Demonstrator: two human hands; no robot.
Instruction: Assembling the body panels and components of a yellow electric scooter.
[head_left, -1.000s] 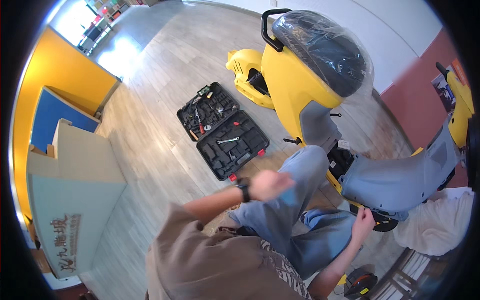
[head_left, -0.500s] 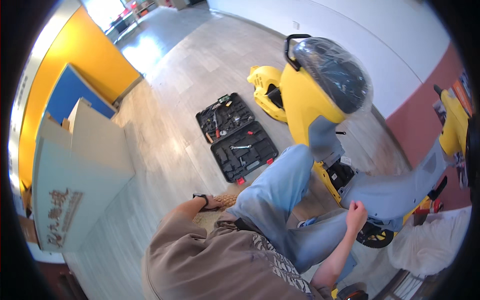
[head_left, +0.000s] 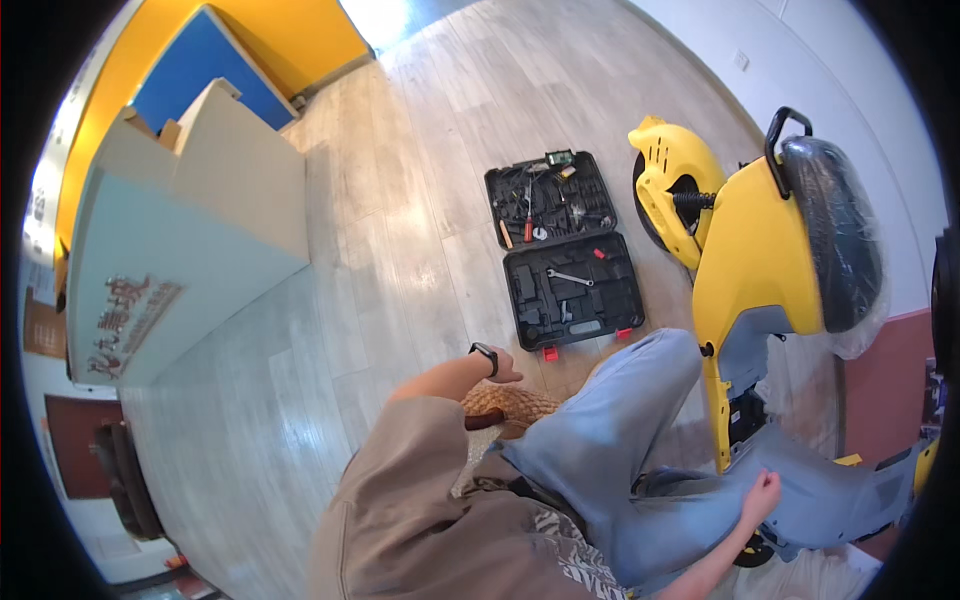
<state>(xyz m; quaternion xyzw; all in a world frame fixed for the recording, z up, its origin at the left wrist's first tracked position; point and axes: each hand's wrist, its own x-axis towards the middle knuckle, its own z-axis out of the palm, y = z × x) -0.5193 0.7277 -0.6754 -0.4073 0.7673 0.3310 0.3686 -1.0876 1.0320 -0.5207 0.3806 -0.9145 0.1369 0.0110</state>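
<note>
My left hand [head_left: 507,368], with a dark watch on its wrist, is just above the edge of a woven straw seat [head_left: 520,402]. Its fingers point out to the right and seem to hold nothing. Over my right leg, beside the grey floorboard [head_left: 815,490] of a yellow electric scooter [head_left: 755,265], my right hand [head_left: 763,495] is closed. Whatever its fingers may hold is too small to make out. The scooter has a dark seat [head_left: 835,240] wrapped in clear plastic, and its grey body panel stands partly open, showing a black part inside.
An opened black tool case [head_left: 575,325] lies on the wooden floor ahead, holding a wrench [head_left: 570,277], a red-handled screwdriver [head_left: 528,228] and other tools. At left stands a pale reception counter [head_left: 190,260]. A white wall runs along the right; a clear plastic bag lies at lower right.
The view has swung right and down, so tool case and scooter appear shifted. My left hand has lifted off the woven seat's edge. My right hand stays closed near the floorboard.
</note>
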